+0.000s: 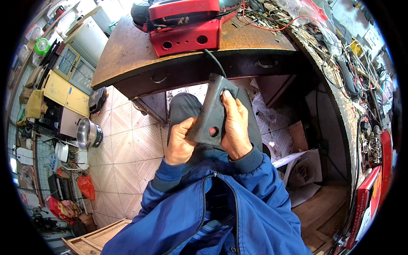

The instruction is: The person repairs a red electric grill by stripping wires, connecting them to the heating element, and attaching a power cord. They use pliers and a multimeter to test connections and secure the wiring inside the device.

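A dark grey, bent panel (205,111) with round holes is held above my lap, its long side tilted slightly right at the top. My left hand (182,142) grips its lower left edge with the fingers curled behind it. Along the right edge my right hand (236,125) is closed on the panel, the thumb lying at the upper hole. Through the lower hole a bit of finger shows. Beyond, on the desk, stands a red machine housing (185,40) whose front face also has round holes. A dark cable (216,63) runs from under the housing down behind the panel.
The wooden desk (123,55) has drawers facing me. Tangled wires and small parts (272,17) cover its right end and the side bench (340,106). A metal pot (88,132) stands on the tiled floor at left. Below right lie paper scraps and a cardboard piece (298,136).
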Motion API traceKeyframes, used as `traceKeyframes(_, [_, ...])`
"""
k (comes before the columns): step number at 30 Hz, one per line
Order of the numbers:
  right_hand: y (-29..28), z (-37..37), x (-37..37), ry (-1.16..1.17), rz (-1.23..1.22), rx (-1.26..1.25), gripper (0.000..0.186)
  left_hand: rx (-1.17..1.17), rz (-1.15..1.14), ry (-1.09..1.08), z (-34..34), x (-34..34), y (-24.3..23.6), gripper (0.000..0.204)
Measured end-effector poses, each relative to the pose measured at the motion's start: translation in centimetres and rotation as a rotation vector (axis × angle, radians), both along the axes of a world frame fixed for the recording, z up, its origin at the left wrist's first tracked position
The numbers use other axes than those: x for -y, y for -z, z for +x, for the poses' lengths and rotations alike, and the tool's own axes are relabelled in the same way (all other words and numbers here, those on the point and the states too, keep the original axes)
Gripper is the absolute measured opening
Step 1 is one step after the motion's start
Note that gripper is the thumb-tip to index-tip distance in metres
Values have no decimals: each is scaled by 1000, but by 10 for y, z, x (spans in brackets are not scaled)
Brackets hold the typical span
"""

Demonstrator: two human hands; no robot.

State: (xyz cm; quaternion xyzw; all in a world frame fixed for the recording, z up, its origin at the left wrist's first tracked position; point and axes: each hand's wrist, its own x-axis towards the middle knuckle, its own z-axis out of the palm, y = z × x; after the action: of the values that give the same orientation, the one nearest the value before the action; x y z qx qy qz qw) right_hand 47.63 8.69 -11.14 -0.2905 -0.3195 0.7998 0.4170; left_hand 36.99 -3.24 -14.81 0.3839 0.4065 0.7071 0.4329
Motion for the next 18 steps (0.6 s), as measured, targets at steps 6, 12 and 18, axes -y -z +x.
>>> traceKeyframes(6, [-25, 17, -11, 87, 160, 1, 22, -81, -69, -206, -20, 8, -3, 25])
traceKeyframes(12, [-107, 58, -91, 699, 1037, 182, 21, 53, -67, -216, -27, 10, -16, 24])
traceKeyframes(18, [-195, 55, -267, 1028, 1554, 1100, 55, 70, -35, -304, -36, 23, -34, 24])
